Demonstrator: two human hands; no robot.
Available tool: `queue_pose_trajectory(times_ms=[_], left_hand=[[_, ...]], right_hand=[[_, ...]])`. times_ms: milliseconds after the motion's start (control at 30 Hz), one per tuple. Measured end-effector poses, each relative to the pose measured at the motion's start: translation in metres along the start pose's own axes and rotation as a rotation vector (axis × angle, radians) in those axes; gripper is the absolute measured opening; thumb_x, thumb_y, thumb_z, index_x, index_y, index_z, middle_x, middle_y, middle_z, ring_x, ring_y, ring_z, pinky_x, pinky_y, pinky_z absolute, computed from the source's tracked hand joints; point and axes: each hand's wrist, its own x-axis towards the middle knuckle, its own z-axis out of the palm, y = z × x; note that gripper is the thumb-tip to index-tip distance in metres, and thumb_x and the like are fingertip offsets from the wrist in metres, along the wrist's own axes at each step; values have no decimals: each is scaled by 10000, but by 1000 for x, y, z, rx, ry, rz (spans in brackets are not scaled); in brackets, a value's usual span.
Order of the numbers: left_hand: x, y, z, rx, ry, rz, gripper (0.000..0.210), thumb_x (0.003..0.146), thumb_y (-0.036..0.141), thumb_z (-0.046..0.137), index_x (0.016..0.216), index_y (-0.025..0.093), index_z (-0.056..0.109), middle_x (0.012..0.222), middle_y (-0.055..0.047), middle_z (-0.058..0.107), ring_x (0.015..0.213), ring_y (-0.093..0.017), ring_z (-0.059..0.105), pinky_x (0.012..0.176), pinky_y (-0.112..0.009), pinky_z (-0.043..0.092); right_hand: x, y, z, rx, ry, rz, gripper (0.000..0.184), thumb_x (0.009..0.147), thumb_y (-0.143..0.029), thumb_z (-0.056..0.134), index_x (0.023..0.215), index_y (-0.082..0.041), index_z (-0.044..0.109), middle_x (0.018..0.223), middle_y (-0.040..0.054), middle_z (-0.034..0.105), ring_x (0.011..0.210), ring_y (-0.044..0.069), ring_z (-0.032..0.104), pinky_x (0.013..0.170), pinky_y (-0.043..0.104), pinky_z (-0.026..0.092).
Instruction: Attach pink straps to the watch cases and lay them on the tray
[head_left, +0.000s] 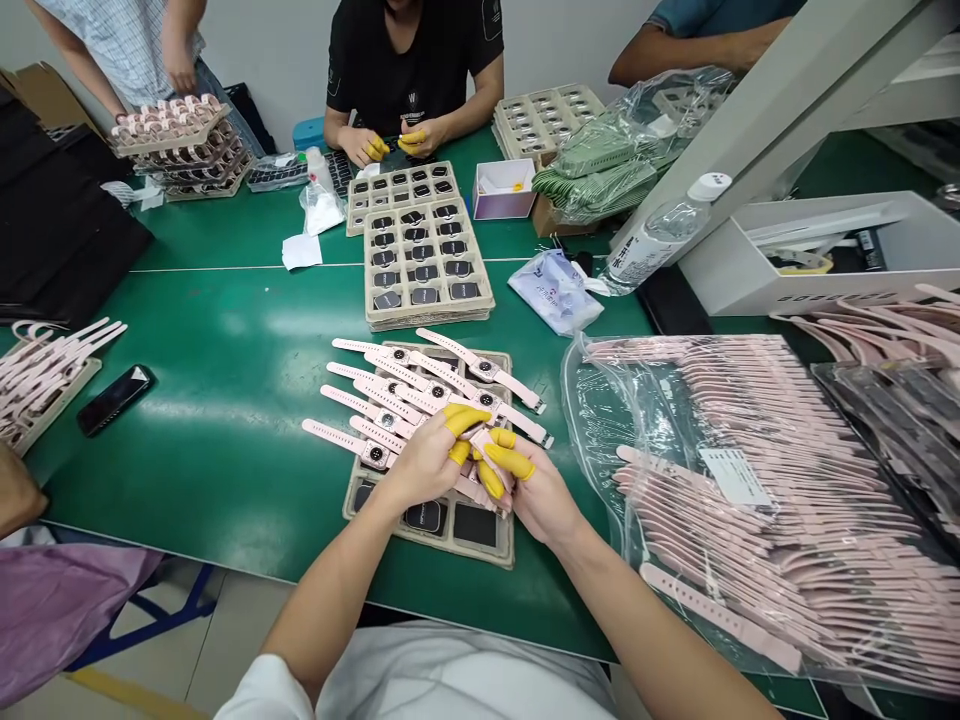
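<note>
My left hand (429, 455) and my right hand (534, 488), both with yellow finger cots, meet over a beige tray (435, 528) near the table's front edge. Together they hold a pink smartwatch (486, 446) with its strap. Several finished pink watches (405, 395) lie in rows across the tray's far half. Dark watch bodies (424, 517) fill the tray's near pockets.
A clear bag of pink straps (765, 500) lies to the right. Trays of dark watch bodies (424, 262) stand ahead, a black phone (114, 398) to the left. Other people work across the green table (225, 400). A water bottle (660, 232) leans at right.
</note>
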Motion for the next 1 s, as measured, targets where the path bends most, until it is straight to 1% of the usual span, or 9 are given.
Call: queue_pose_trajectory(times_ms=[167,333,400,533,633,767,900,1000], left_hand=[[-1,0,6,-10,64,-10,455,962,100,421,1377,202,577,1335,-120,655,1242,-240,632,1077,-425,552],[-1,2,6,69,71,8,453,995,133,401,1416,183,560,1347,-146,618,1251,-255,611,1073,-435,545],[0,4,3,78,37,0,439,1019,192,417,1434,193,560,1323,-147,605,1232,-262,608,1071,-446,540],[2,9,-6,-48,-72,-52,430,1062,307,420,1464,229,550,1306,-124,594,1212,-251,602,1098,-447,518],[2,10,-9,-80,-78,-53,429,1071,335,401,1454,218,556,1304,-130,583,1227,-260,587,1107,-459,503],[2,9,-5,-8,-67,-22,436,1078,337,345,1434,197,553,1263,-139,589,1177,-264,591,1069,-466,512],[3,6,-1,139,-76,-5,396,1026,329,437,1355,171,590,1216,-144,605,1117,-277,597,1005,-469,535],[4,6,-1,151,-103,-12,373,1030,325,440,1322,154,596,1199,-148,618,1103,-274,605,985,-459,544]], right_hand=[[0,1,2,68,28,26,395,832,-529,808,792,-215,572,458,-65,487,374,80,323,386,207,310],[0,-3,-1,121,8,47,379,837,-497,800,767,-203,570,466,-55,482,381,77,311,378,210,285],[0,-5,-2,130,8,54,363,845,-484,792,775,-198,578,468,-51,483,376,75,300,374,214,257],[0,-9,-3,173,-23,52,376,846,-493,789,751,-185,595,465,-37,481,375,77,297,374,224,224],[-1,-9,-2,196,-27,58,390,837,-502,803,743,-178,608,458,-35,476,380,72,294,381,219,220],[0,-6,-2,160,42,71,368,823,-488,812,759,-176,627,456,-42,468,388,70,283,381,210,220],[0,-6,-3,133,68,73,411,802,-504,820,700,-183,585,458,-47,449,391,62,272,373,202,229],[0,-8,-3,134,64,90,431,798,-510,827,679,-181,573,460,-48,446,391,56,273,374,197,235]])
